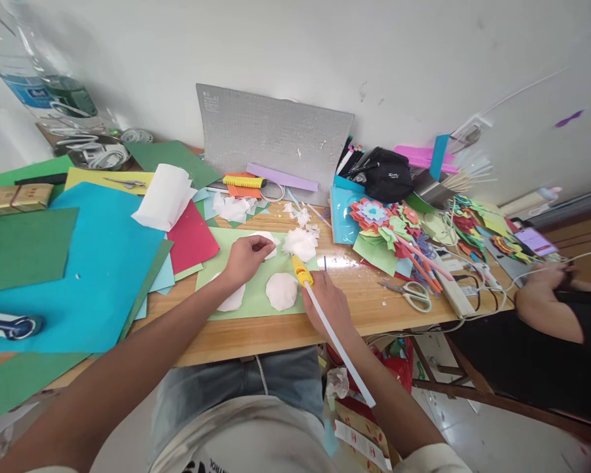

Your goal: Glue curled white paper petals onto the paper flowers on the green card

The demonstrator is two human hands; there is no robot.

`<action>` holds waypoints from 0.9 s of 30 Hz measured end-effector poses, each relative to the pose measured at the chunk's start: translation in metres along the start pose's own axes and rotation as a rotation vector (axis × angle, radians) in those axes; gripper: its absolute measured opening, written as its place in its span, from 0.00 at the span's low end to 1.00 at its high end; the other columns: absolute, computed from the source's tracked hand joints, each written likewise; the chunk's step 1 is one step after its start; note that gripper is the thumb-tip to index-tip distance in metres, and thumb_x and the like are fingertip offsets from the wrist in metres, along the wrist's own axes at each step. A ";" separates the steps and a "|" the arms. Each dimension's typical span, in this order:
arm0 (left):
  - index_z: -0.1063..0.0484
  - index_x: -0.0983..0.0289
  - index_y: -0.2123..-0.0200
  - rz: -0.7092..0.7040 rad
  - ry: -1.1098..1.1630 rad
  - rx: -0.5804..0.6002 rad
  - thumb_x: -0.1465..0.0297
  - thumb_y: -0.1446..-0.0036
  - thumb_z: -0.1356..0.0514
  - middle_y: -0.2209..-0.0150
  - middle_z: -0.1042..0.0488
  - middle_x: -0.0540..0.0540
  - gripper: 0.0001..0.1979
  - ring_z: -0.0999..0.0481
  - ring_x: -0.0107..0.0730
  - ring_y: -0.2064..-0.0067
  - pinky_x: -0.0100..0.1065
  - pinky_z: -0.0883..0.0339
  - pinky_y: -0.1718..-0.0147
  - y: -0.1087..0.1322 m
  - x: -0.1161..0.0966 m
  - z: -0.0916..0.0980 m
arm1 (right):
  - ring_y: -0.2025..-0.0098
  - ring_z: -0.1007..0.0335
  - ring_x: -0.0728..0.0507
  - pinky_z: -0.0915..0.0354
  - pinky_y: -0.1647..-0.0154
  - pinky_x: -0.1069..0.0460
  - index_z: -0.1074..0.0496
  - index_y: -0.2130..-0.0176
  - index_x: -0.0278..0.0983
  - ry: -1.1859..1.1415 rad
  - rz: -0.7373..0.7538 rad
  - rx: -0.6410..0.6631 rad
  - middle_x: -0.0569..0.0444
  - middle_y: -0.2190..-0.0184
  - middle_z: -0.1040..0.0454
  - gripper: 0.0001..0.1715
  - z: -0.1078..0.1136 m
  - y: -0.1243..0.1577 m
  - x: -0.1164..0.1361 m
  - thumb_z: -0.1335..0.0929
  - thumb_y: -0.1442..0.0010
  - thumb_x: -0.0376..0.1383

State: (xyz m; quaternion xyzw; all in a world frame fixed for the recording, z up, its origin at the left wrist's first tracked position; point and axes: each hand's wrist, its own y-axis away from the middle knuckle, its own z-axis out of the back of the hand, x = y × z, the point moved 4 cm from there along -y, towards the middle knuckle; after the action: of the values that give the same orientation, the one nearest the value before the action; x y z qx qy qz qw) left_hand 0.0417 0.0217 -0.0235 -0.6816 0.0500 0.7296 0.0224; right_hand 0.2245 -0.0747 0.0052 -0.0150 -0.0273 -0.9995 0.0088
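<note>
My right hand (329,303) is wrapped round a yellow hot glue gun (302,270). A long white glue stick (337,341) runs out of its back end, and its tip points at a fluffy white paper tuft (300,244). My left hand (249,261) is closed in a pinch over a white paper disc (266,238); what lies between its fingertips is hidden. Two more white pieces, a round disc (282,291) and one partly under my left wrist (230,299), lie on a light green sheet (256,306).
Coloured paper sheets (113,230) and a white paper roll (163,197) cover the left side. A yellow cutter (244,181) lies before the grey cutting mat (276,131). At right are scissors (408,294), paper flowers (373,213), a power strip (457,294) and another person's arm (546,302).
</note>
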 end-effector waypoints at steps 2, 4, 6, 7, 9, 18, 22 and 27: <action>0.24 0.65 0.70 -0.004 -0.028 -0.011 0.55 0.52 0.36 0.72 0.24 0.53 0.17 0.30 0.31 0.71 0.32 0.36 0.70 0.000 0.000 0.000 | 0.62 0.27 0.41 0.40 0.67 0.50 0.35 0.52 0.36 -0.036 0.013 -0.020 0.46 0.55 0.28 0.11 0.000 0.003 -0.001 0.41 0.31 0.37; 0.24 0.65 0.70 -0.003 -0.048 -0.021 0.56 0.52 0.36 0.72 0.24 0.53 0.16 0.29 0.31 0.71 0.32 0.36 0.69 0.000 0.001 0.001 | 0.61 0.27 0.41 0.38 0.65 0.50 0.35 0.52 0.37 -0.126 0.042 -0.078 0.46 0.57 0.28 0.11 0.002 0.008 -0.004 0.40 0.32 0.37; 0.24 0.65 0.70 -0.005 -0.055 -0.022 0.57 0.51 0.36 0.72 0.24 0.53 0.16 0.29 0.31 0.71 0.32 0.37 0.69 0.000 0.001 0.001 | 0.59 0.28 0.40 0.36 0.62 0.49 0.34 0.52 0.38 -0.282 0.086 -0.206 0.47 0.57 0.27 0.12 0.006 0.013 -0.009 0.40 0.32 0.38; 0.24 0.65 0.70 -0.006 -0.058 -0.021 0.57 0.51 0.36 0.72 0.24 0.53 0.16 0.29 0.31 0.71 0.32 0.37 0.69 -0.001 0.002 0.001 | 0.58 0.28 0.41 0.35 0.60 0.49 0.34 0.52 0.38 -0.366 0.104 -0.295 0.47 0.58 0.27 0.12 0.008 0.015 -0.014 0.39 0.32 0.39; 0.23 0.65 0.70 -0.010 -0.070 -0.017 0.57 0.51 0.36 0.71 0.23 0.54 0.16 0.29 0.31 0.70 0.32 0.37 0.69 -0.001 0.002 0.001 | 0.57 0.28 0.41 0.34 0.57 0.48 0.34 0.52 0.39 -0.494 0.107 -0.474 0.48 0.58 0.27 0.12 0.013 0.019 -0.028 0.38 0.33 0.40; 0.22 0.64 0.69 -0.051 -0.205 0.009 0.58 0.50 0.37 0.68 0.21 0.54 0.14 0.26 0.34 0.67 0.33 0.35 0.64 -0.001 0.000 -0.001 | 0.62 0.28 0.41 0.32 0.56 0.45 0.28 0.63 0.36 -0.933 -0.136 -0.549 0.51 0.69 0.26 0.19 -0.007 -0.010 -0.148 0.34 0.40 0.50; 0.23 0.63 0.68 -0.070 -0.241 0.011 0.57 0.50 0.37 0.68 0.21 0.54 0.14 0.25 0.35 0.66 0.34 0.35 0.64 -0.002 0.002 -0.002 | 0.65 0.29 0.43 0.31 0.62 0.48 0.26 0.63 0.38 -1.010 -0.129 -0.363 0.53 0.69 0.25 0.22 -0.021 -0.024 -0.179 0.31 0.45 0.53; 0.23 0.63 0.69 -0.047 -0.238 0.003 0.57 0.50 0.37 0.68 0.21 0.54 0.15 0.26 0.36 0.66 0.34 0.35 0.64 0.000 0.000 -0.002 | 0.64 0.28 0.42 0.32 0.61 0.47 0.24 0.61 0.35 -0.885 -0.120 -0.263 0.50 0.65 0.22 0.27 -0.023 -0.033 -0.188 0.30 0.46 0.55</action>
State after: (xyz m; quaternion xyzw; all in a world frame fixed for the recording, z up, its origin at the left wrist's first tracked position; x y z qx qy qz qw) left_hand 0.0437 0.0215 -0.0241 -0.5912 0.0321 0.8046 0.0463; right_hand 0.4112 -0.0399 -0.0253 -0.4395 0.0977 -0.8907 -0.0633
